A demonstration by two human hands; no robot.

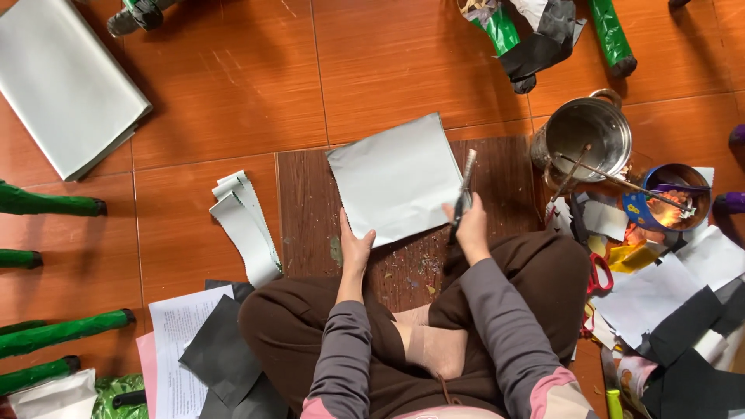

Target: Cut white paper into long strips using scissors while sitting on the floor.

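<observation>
We see a dark brown wooden board (310, 209); on it lies a pale grey square paper sheet (396, 180). Left hand (355, 250) pins its near corner, fingers flat. Right hand (471, 226), at the sheet's right edge, grips a slim metal blade (464, 190) pointing away.

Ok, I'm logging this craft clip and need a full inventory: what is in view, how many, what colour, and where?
folded silver sheet: one, silver-grey, on the wooden board
wooden board: one, dark brown, on the floor before the person
knife: one, metallic, at the sheet's right edge
silver strips: a few, left of the board
silver stack: one, top left
green wrapped sticks: several, left edge and top
steel pot: one, right of the board
blue tin: one, beside the pot
red scissors: one, by the right knee
black and white papers: many, both sides
left hand: on the sheet's lower left edge
right hand: gripping the knife
</observation>
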